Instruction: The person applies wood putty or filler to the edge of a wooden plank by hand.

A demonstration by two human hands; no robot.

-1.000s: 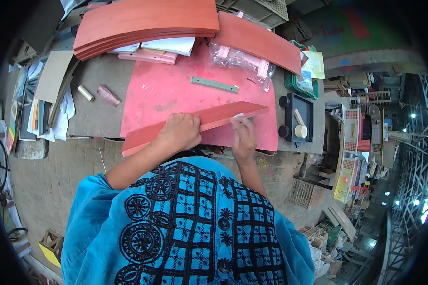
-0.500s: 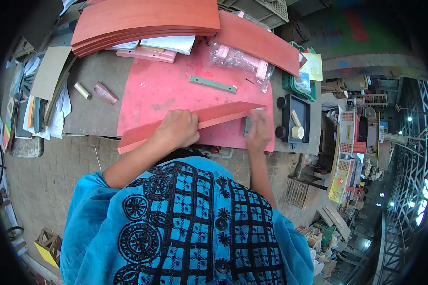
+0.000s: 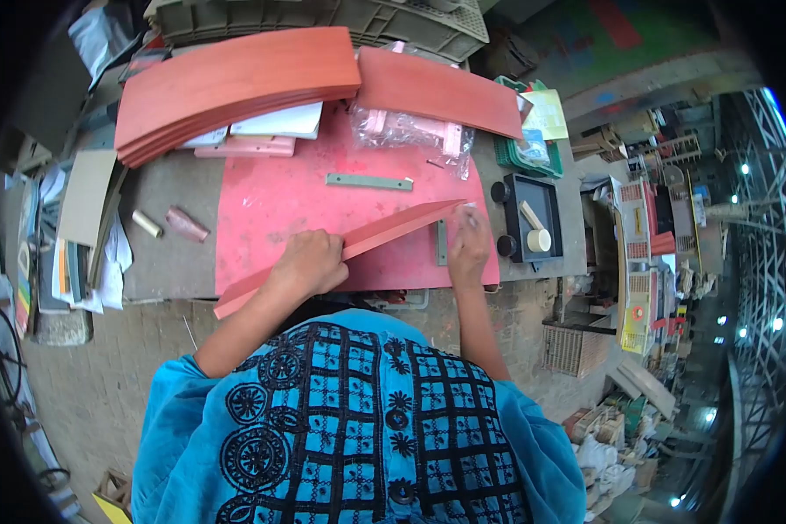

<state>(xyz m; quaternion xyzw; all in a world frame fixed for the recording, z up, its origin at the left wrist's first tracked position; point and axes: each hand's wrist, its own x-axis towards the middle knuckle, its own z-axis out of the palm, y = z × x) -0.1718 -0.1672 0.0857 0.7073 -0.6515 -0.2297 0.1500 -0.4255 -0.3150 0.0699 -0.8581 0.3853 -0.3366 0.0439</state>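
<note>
My left hand [image 3: 313, 262] is wrapped round a long red board [image 3: 393, 225], which is tilted on its edge above the pink sheet [image 3: 275, 205]. At the board's right end is my right hand [image 3: 470, 244], its fingers bent and slightly blurred; whether something small is between them cannot be made out. One green-grey bar [image 3: 368, 182] lies behind the board on the sheet. Another short bar [image 3: 441, 242] lies just left of my right hand.
Stacked red boards [image 3: 236, 79] and another red board [image 3: 441, 90] lie at the back. A black tray [image 3: 546, 205] with a cream roll and a green basket [image 3: 533, 160] stand at the right. Two small cylinders [image 3: 147, 224] [image 3: 186, 224] lie left.
The view has shifted. My left hand still grips the board, whose left end sits lower in view. My right hand remains by its right end, with the fingers slightly moved.
</note>
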